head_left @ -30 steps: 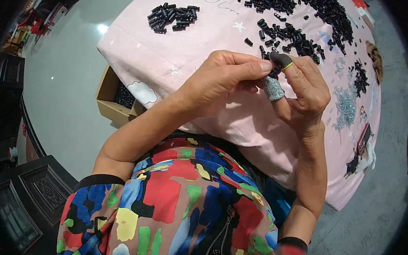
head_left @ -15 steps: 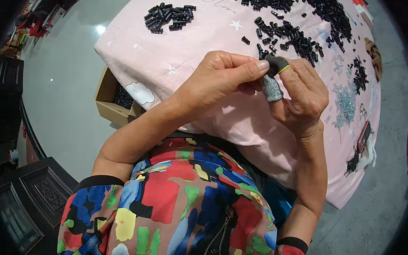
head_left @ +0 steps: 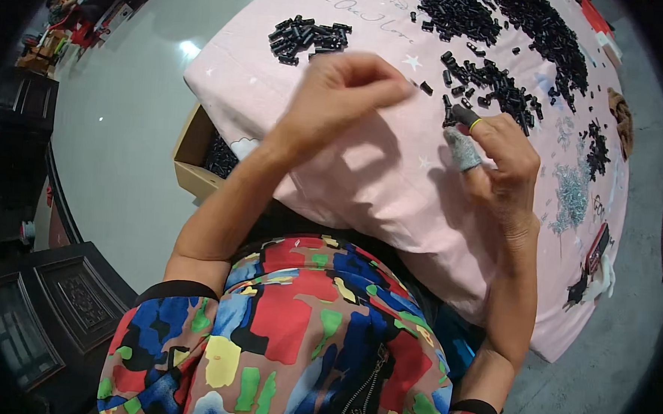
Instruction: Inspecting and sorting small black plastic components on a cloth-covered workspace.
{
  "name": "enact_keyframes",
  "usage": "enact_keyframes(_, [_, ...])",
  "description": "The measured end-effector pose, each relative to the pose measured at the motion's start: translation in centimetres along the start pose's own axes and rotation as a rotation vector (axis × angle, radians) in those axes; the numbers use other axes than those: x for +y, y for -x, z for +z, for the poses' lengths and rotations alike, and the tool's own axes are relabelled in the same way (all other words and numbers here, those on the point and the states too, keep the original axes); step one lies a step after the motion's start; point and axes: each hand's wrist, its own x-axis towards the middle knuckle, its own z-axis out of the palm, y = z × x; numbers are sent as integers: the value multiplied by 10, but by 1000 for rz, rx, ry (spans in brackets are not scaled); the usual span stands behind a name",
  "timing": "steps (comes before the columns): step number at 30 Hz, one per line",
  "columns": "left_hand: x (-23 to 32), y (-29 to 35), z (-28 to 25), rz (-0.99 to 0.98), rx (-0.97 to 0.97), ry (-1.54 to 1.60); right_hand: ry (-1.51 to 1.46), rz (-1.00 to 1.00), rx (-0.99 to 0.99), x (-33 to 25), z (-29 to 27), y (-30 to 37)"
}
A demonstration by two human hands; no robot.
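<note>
Now, right hand (head_left: 503, 152): thumb and index finger nearly meet, apparently pinching a small black piece (head_left: 450, 123) — its outline merges with another lying just beyond, so the hold is hard to confirm.
Finger covers: a dark sleeve (head_left: 464, 117) with a yellow edge on the index finger, a nubbly grey knit sleeve (head_left: 463, 151) on the thumb.
Left hand (head_left: 337, 95): between nine and ten o'clock from the right, blurred, thumb and finger drawn together; whether they hold anything, I cannot tell.
Good handling: a light, square pinch should suit so short a shape — squeezing off-centre might make it roll or slip.
Black stock: short, glossy, roughly cylindrical; a loose scatter (head_left: 508, 92) at twelve o'clock from the right hand, a dense heap (head_left: 557, 58) at one, a separate pile (head_left: 303, 33) at ten.
Silvery pins (head_left: 572, 196): thin, shiny, tangled, at four o'clock.
Cardboard box (head_left: 196, 179): matte brown, open, dark bits inside, at nine.
Pink cloth (head_left: 242, 60): soft, star-printed, folding at seven.
</note>
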Motion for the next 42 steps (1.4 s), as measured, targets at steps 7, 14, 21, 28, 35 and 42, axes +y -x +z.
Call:
enact_keyframes(7, [-8, -9, -59, 97, 479, -753, 220, 125, -114, 6, 5, 0])
enact_keyframes(14, [-12, -14, -66, 217, 503, -816, 336, 155, -57, 22, 0, 6])
enact_keyframes(21, [-11, -34, -3, 302, 118, -886, 238, 182, -95, 27, -9, 9])
enact_keyframes(28, [-14, -51, 44, 420, -317, -874, 165, 280, -87, 33, -19, 11])
enact_keyframes(35, [-2, -55, 40, 317, -298, -818, 56, 366, -134, 45, -25, 14])
enact_keyframes(42, [-2, -36, 51, 423, -366, -817, 117, 404, -195, 43, -30, 13])
